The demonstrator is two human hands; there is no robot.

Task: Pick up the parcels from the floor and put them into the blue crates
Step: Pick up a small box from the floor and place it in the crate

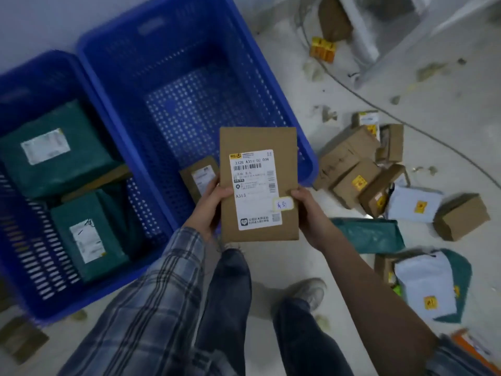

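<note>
Both hands (217, 198) (305, 203) grip parcel (257, 183) btwn them.

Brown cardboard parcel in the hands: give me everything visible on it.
The brown cardboard parcel is a flat, rectangular kraft-card mailer, held face up and roughly upright in the picture. A white shipping label covers most of its face, with a barcode, the code A313 and a small handwritten sticker at the right edge. The left hand grips its left edge and the right hand its right edge. It sits over the near corner of the right blue crate, not yet inside.
</note>
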